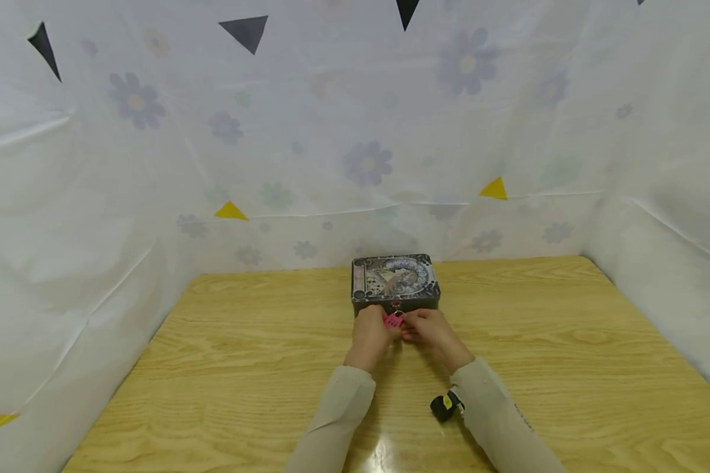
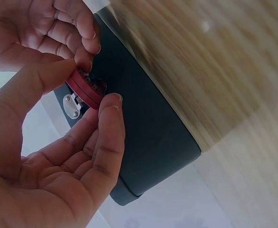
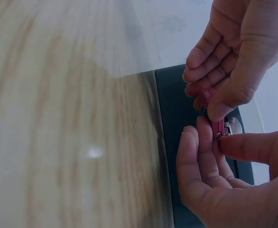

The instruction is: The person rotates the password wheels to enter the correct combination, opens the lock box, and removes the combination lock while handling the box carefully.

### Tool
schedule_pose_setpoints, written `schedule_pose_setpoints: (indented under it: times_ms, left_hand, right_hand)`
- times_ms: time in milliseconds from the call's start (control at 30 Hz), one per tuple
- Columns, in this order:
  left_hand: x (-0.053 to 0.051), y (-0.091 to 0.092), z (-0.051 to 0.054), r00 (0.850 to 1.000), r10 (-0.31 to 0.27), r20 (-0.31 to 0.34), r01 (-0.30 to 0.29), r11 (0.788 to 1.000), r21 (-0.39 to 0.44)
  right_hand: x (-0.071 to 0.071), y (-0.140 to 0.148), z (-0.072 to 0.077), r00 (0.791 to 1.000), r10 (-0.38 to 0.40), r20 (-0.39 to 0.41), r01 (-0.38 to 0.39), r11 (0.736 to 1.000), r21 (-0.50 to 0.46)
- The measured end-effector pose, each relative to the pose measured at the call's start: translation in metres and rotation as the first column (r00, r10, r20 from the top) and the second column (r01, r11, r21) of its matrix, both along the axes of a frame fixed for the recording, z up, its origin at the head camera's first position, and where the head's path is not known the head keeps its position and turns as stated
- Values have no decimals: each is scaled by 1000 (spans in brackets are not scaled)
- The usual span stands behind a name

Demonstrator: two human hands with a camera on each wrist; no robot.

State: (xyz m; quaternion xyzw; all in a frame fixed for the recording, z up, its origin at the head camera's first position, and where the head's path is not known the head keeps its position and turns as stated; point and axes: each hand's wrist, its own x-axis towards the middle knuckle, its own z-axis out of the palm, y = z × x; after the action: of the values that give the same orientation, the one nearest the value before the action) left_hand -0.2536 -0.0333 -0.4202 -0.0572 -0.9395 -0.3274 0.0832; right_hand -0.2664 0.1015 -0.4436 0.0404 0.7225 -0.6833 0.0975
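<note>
A small pink-red combination padlock [image 1: 393,320] is at the front of a dark metal box [image 1: 396,277] with an illustrated lid. My left hand [image 1: 369,334] pinches the padlock body between thumb and fingers, its dials partly visible in the left wrist view. From the other side, my right hand [image 1: 436,334] has its thumb and curled fingers on the shackle end of the lock. A silver clasp plate [image 2: 71,105] on the box front sits right behind the padlock. Fingers hide whether the shackle is fastened.
A black object with a yellow mark [image 1: 444,406] is by the right sleeve. The wood-grain table [image 1: 260,348] stretches to both sides of the box. Behind it hangs a white flowered sheet [image 1: 307,157] with black and yellow triangles.
</note>
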Motion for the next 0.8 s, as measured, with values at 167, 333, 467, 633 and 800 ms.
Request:
schedule_pose_setpoints:
  times_ms: [167,333,467,633,800]
  left_hand:
    - [0,1,1,1000,-1,22,1,1000,17]
    - [-2,2,0,999,-4,50,3,999,36]
    - [-2,2,-1,998,-4,59,1,999,45]
    - [-2,3,0,996,6,93,-12,998,57]
    - [-3,3,1,994,11,108,-20,997,80]
  right_hand:
    - [1,0,2,1000,-9,1,8,1000,19]
    - [1,0,2,1000,-18,4,18,1000,-7]
    - [2,0,1,1000,-27,5,27,999,-23]
    - [3,0,2,999,-39,18,40,999,-20]
    - [4,1,3,999,-47,27,48,999,-24]
